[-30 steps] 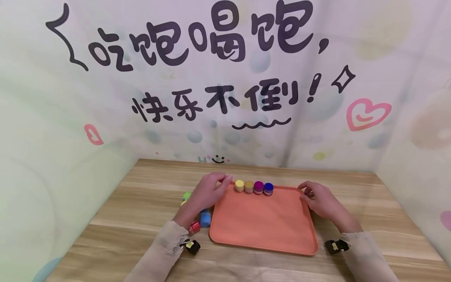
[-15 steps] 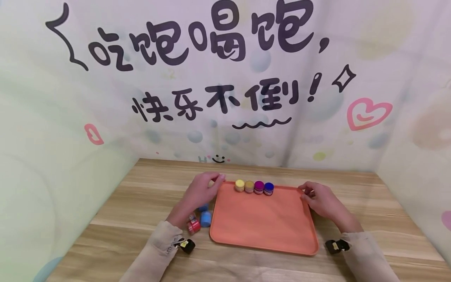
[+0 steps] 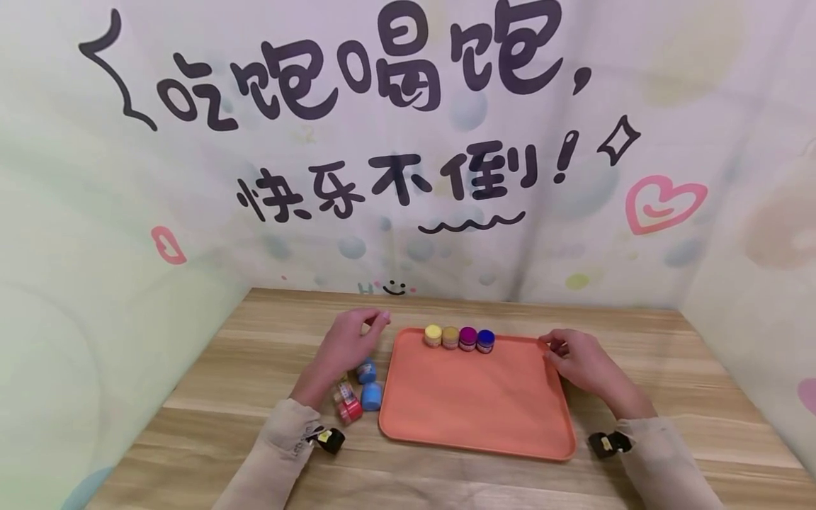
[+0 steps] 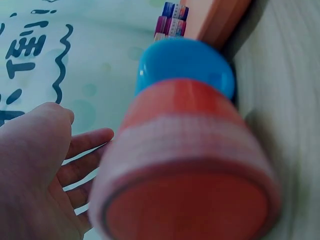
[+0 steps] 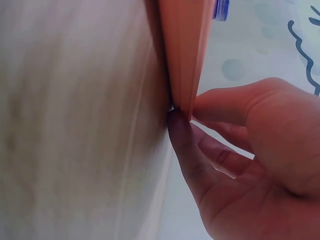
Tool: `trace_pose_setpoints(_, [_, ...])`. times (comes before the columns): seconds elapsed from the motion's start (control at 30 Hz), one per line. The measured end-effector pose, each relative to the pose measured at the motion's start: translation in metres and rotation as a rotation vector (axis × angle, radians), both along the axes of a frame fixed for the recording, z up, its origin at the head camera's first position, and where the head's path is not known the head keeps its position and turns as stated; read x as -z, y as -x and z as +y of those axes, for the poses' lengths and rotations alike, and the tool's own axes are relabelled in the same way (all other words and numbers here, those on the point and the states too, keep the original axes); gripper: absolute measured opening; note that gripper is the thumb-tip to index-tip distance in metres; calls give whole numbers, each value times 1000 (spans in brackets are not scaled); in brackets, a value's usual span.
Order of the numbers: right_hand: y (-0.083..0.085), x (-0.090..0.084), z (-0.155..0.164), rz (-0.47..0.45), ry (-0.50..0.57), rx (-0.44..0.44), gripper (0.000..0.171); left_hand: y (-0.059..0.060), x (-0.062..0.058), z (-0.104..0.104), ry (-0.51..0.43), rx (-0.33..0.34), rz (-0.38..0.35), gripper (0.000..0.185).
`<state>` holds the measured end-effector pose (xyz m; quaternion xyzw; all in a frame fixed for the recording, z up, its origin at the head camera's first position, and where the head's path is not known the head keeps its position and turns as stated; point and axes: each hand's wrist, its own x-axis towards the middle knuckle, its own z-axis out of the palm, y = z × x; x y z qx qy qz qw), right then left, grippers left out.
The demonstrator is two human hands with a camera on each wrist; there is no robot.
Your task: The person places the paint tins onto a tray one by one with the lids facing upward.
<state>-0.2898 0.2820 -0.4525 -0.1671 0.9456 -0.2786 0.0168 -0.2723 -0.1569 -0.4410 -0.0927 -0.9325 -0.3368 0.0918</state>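
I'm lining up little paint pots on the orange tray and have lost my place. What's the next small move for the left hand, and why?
Probably lower the left hand onto the blue pot just beneath it and pinch it. Four pots already stand in a row along the tray's far edge, several others lie on the table left of the tray, and the right hand pinches the tray's rim.

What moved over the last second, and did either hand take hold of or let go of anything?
The left hand drew back leftward off the tray's far-left corner and now sits over the table, above the loose jars, holding nothing visible. The right hand kept its pinch on the orange tray at the far-right rim. The tray and the four jars lined along its far edge did not move.
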Motion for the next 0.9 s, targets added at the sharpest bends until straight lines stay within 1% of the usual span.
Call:
trace_pose_setpoints(0.23, [-1,-3,0,-13,-12,4,26,2,0,-10,35,-37,-12,44])
trace_pose_setpoints(0.37, [-1,-3,0,-7,-13,3,25,2,0,-17,47,-40,-23,43])
trace_pose_setpoints(0.47, [-1,-2,-1,-4,-13,1,26,1,-1,-22,65,-36,-24,37])
trace_pose_setpoints(0.67, [0,-2,-2,-23,-6,10,27,-7,0,-30,84,-3,-38,30])
trace_pose_setpoints(0.73, [0,-2,-3,-26,-9,15,27,-9,1,-34,86,17,-41,27])
trace_pose_setpoints(0.8, [-1,-2,-2,-27,-14,18,27,-11,1,-37,87,49,-44,24])
trace_pose_setpoints(0.9, [-1,-2,-2,-25,-18,20,27,-14,1,-41,90,122,-65,21])
